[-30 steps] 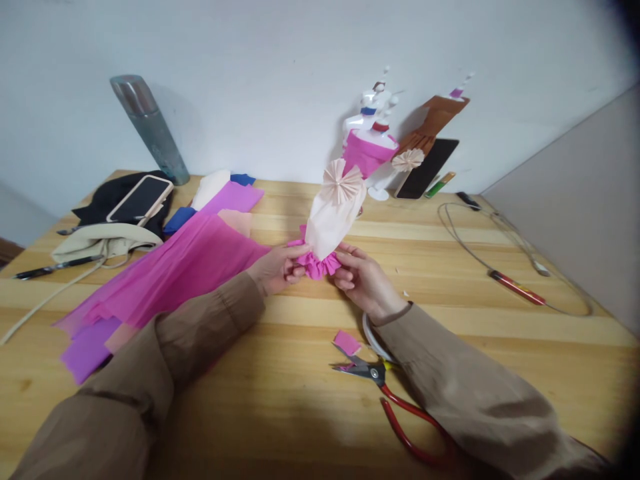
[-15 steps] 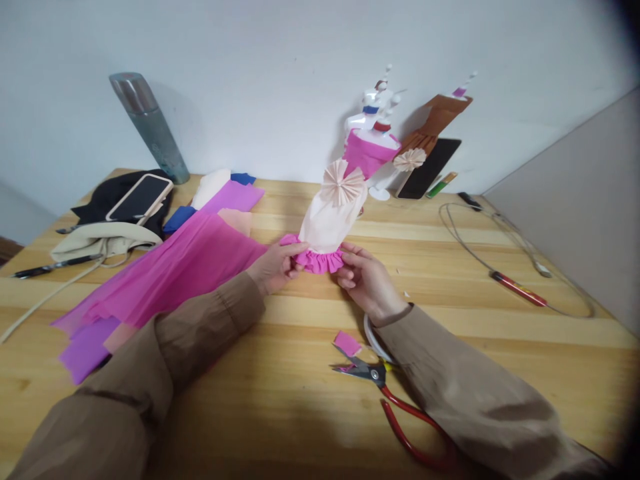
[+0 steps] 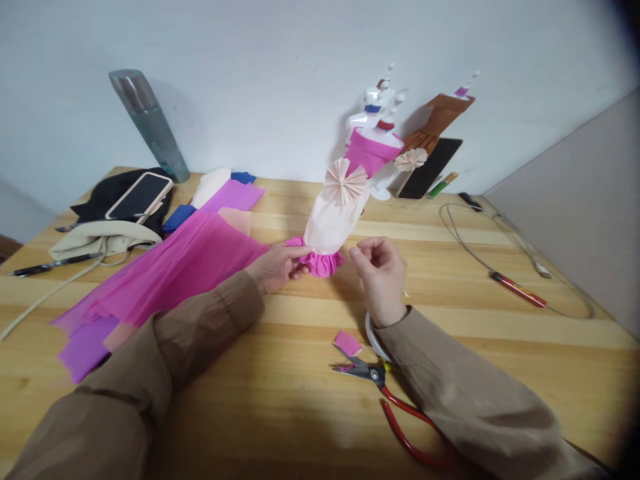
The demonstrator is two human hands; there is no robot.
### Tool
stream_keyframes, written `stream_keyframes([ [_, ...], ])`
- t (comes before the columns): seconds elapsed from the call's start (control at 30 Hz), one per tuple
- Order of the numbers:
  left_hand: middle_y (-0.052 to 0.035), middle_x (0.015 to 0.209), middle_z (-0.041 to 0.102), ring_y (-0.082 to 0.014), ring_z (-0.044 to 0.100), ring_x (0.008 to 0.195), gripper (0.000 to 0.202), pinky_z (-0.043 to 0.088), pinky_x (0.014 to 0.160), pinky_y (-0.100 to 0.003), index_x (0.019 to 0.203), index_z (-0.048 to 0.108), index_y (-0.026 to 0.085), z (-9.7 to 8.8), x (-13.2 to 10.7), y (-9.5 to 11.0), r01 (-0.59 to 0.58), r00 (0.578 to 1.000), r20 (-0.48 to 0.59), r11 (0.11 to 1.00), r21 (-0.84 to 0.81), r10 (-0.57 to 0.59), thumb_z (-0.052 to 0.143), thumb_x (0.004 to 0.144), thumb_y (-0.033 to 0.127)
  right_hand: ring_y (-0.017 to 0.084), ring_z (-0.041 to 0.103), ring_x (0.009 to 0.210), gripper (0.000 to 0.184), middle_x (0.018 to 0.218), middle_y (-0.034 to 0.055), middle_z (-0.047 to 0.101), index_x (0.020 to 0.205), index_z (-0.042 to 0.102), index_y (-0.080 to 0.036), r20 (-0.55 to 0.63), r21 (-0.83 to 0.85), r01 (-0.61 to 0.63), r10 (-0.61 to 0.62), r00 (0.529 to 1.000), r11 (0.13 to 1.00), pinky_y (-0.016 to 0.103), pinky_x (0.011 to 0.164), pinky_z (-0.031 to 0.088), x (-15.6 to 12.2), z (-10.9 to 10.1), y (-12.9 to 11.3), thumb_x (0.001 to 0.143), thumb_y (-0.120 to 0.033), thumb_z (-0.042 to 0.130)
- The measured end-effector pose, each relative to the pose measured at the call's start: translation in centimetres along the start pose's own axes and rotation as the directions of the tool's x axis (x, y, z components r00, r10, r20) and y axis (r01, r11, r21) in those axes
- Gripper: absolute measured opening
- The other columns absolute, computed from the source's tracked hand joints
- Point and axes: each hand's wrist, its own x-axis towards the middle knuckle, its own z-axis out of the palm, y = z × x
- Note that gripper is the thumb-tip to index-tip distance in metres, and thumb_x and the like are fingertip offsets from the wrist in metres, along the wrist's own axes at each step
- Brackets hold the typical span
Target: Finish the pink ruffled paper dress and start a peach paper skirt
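Note:
A small mannequin wears a paper dress (image 3: 330, 220) with a bright pink top, a pale pink skirt and a pleated fan-shaped bow (image 3: 345, 181). My left hand (image 3: 277, 267) pinches the left side of its pink ruffled hem (image 3: 324, 264) between thumb and fingers. To the right of the hem, and apart from it, is my right hand (image 3: 380, 277). Its thumb and fingers are closed together; anything between them is too small to make out. Red-handled scissors (image 3: 375, 375) lie below with open blades, beside a pink scrap (image 3: 349, 343). A white ring-shaped thing is partly hidden by my right sleeve.
Pink and purple crepe paper (image 3: 190, 267) spreads across the left. Behind it are a phone (image 3: 140, 195), a cap (image 3: 105, 239) and a bottle (image 3: 150, 123). Another mannequin in a brown dress (image 3: 440, 123) stands back right. A red tool with a cable (image 3: 517, 289) lies right.
My right hand has let go of the right side of the ruffled hem, moved slightly right and closed its fingers. My left hand keeps its hold. The dress has shifted slightly right.

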Motion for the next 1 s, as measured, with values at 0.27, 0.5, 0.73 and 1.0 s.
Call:
stream_keyframes([
  [0.27,0.0003,0.063,0.056,-0.0062,0.048,0.047,0.012,0.027,0.04,-0.018,0.077,0.059,0.013,-0.2,0.1,0.0,0.003,0.997,0.079,1.0,-0.002,-0.003,0.066,0.076,0.022,0.021,0.057,0.078,0.017,0.094,0.0105,0.063,0.101,0.058,-0.019,0.536,-0.552,0.698,-0.447,0.716,0.457,0.03,0.06,0.042,-2.0,0.5,-1.9,0.086,-0.027,0.06],
  [0.5,0.0007,0.063,0.057,-0.0059,0.049,0.047,0.015,0.025,0.041,-0.017,0.076,0.058,0.014,0.0,0.0,0.0,0.004,0.998,0.056,1.0,0.009,-0.005,0.069,0.074,0.024,0.019,0.057,0.078,0.011,0.087,0.0089,0.063,0.086,0.062,-0.019,0.441,-0.514,0.657,-0.488,0.753,0.551,0.029,0.063,0.043,-1.5,0.5,-1.6,0.091,-0.022,0.052],
  [0.73,0.0009,0.06,0.057,-0.0066,0.051,0.048,0.015,0.028,0.042,-0.017,0.074,0.057,0.014,-0.1,0.1,-0.2,-0.002,1.0,0.012,1.0,-0.012,0.002,0.07,0.073,0.022,0.014,0.048,0.062,0.013,0.068,-0.0006,0.052,0.071,0.058,-0.02,0.205,-0.257,0.336,-0.289,0.935,0.906,0.028,0.059,0.039,-0.9,0.4,-0.4,0.083,-0.022,0.062],
  [1.0,0.0003,0.062,0.059,-0.0063,0.053,0.052,0.026,0.03,0.044,-0.017,0.073,0.059,0.012,-0.3,0.1,-0.7,-0.048,0.996,0.081,0.999,0.0,0.048,0.079,0.068,0.029,0.014,0.048,0.062,0.008,0.071,-0.0001,0.054,0.077,0.06,-0.019,0.242,-0.289,0.362,-0.298,0.923,0.886,0.028,0.059,0.039,-0.8,0.6,-0.6,0.08,-0.023,0.066],
])
